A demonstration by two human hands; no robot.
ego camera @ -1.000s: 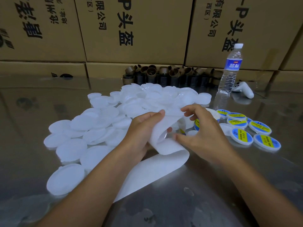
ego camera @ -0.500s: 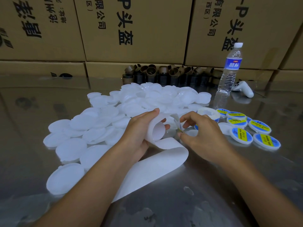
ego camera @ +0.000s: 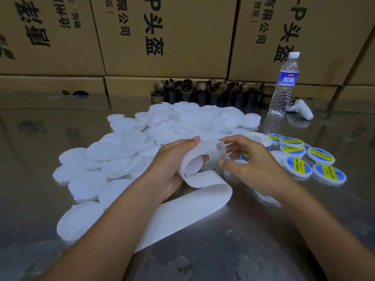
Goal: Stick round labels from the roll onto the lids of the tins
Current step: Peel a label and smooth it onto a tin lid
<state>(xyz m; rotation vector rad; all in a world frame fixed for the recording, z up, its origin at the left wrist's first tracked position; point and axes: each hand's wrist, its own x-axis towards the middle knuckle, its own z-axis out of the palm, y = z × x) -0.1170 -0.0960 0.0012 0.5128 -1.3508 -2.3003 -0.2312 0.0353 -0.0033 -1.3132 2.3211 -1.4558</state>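
My left hand (ego camera: 172, 165) grips the white backing strip (ego camera: 194, 207), bent over its fingers; the loose end trails toward me across the table. My right hand (ego camera: 251, 165) has forefinger and thumb at the strip's folded edge, pinching a round label (ego camera: 221, 147) that lifts off there and is mostly hidden. The label roll (ego camera: 258, 137) lies just behind my right hand. A heap of plain white lids (ego camera: 121, 155) spreads to the left and behind. Several lids with blue-and-yellow labels (ego camera: 298, 169) lie to the right.
The steel table (ego camera: 223, 252) is shiny and reflective. At its back stand a water bottle (ego camera: 284, 88), a white controller (ego camera: 302, 110) and a row of brown cardboard cores (ego camera: 203, 92). Stacked cartons (ego camera: 166, 37) wall off the far side.
My left hand has curled the strip further over its fingers. My right hand has shifted a little right and up at the fold, its fingers spreading as the label edge lifts.
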